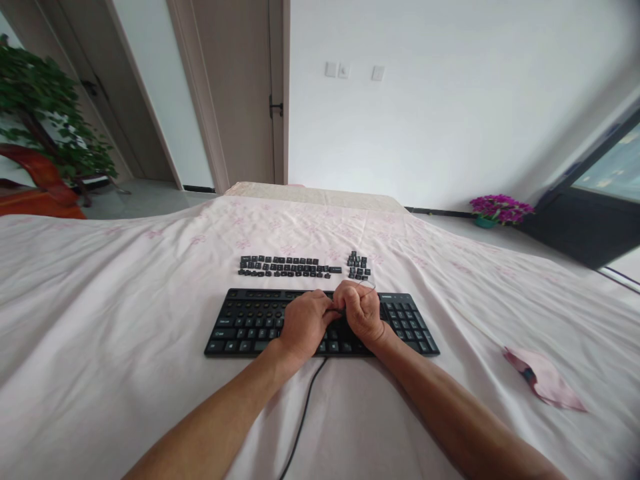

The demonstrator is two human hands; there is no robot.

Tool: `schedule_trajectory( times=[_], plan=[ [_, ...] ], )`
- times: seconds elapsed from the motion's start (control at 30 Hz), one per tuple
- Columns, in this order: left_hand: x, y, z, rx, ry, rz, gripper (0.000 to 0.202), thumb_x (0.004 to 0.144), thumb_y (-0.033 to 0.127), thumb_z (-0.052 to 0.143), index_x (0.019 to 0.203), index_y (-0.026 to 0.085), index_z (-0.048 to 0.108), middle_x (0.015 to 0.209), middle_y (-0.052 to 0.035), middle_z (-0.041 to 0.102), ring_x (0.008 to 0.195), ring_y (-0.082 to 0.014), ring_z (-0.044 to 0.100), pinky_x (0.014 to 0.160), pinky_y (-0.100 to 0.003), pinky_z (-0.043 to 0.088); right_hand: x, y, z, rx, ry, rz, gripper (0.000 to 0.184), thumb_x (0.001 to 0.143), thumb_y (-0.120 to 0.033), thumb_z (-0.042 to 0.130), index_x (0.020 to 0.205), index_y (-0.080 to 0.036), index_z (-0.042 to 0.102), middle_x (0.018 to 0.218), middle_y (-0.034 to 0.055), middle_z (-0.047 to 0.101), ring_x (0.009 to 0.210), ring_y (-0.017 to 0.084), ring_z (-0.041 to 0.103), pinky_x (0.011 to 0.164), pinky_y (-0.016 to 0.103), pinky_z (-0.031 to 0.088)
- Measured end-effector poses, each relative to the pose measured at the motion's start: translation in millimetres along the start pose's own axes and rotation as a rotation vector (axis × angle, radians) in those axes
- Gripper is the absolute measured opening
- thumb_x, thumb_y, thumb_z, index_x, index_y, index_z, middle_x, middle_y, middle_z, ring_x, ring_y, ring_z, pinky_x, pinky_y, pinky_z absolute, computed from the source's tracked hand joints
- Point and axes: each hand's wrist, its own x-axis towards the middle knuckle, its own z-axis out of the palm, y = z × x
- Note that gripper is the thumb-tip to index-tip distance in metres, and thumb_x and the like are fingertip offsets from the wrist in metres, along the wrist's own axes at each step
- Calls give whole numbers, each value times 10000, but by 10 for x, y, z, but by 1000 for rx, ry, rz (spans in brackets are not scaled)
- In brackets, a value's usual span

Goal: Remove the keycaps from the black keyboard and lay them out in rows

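A black keyboard point(240, 323) lies on a pale pink cloth-covered table, its cable point(303, 417) running toward me. My left hand point(304, 323) and my right hand point(362, 312) are both closed over the middle of the keyboard, fingertips meeting. The right hand grips a thin wire tool whose loop point(367, 285) sticks out above its knuckles. What the left fingers pinch is hidden. Beyond the keyboard, several loose black keycaps lie in rows point(285, 267), with a smaller group point(359, 265) to their right.
A folded pink cloth point(545, 380) lies on the table at the right. A green plant point(45, 107) stands far left by a door; purple flowers point(500, 209) sit on the floor at the back right, next to a dark window frame point(585, 227).
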Motion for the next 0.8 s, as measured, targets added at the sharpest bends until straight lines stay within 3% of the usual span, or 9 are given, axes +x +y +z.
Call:
schedule_trajectory(
  times=[0.27, 0.47, 0.57, 0.67, 0.73, 0.8],
  plan=[
    [-18, -20, 24, -163, -3, -38, 122, 821, 285, 630, 909, 230, 695, 908, -5, 702, 862, -183, 637, 776, -277, 440, -11, -41, 26, 49, 94, -49, 488, 953, -400, 356, 520, -194, 444, 543, 10, 486, 519, 125, 485, 534, 271, 400],
    [-4, -113, 4, -341, -63, -10, 368, 734, 179, 695, 1092, 255, 651, 897, 14, 700, 826, -161, 640, 772, -267, 467, 98, -180, -132, -182, 55, -113, 476, 969, -371, 309, 582, -191, 520, 624, 32, 555, 636, 144, 544, 671, 291, 444],
    [9, -156, 3, -397, -95, -27, 464, 722, 128, 674, 1158, 273, 613, 893, 25, 697, 773, -141, 635, 739, -258, 477, 212, -318, -246, -322, -83, -34, 344, 965, -345, 346, 900, -191, 647, 680, 14, 599, 686, 139, 575, 725, 276, 448],
    [21, -185, 16, -461, -81, -67, 543, 710, 85, 648, 1214, 269, 566, 878, 25, 696, 731, -128, 627, 708, -251, 484, 307, -421, -317, -347, -172, 109, 349, 969, -318, 344, 1223, -209, 555, 632, -33, 578, 550, 104, 541, 629, 234, 436],
    [26, -195, 28, -516, -52, -100, 598, 698, 56, 632, 1250, 262, 529, 871, 20, 693, 716, -122, 625, 697, -247, 490, 337, -449, -338, -408, -220, 178, 329, 958, -325, 368, 1143, -208, 613, 625, -34, 581, 516, 96, 525, 589, 224, 411],
    [27, -197, 34, -562, -22, -137, 635, 691, 38, 620, 1273, 264, 502, 857, 17, 687, 700, -117, 623, 685, -244, 495, 337, -444, -342, -502, -282, 223, 281, 925, -324, 432, 941, -195, 681, 649, -14, 615, 556, 106, 547, 579, 224, 388]
  ],
)
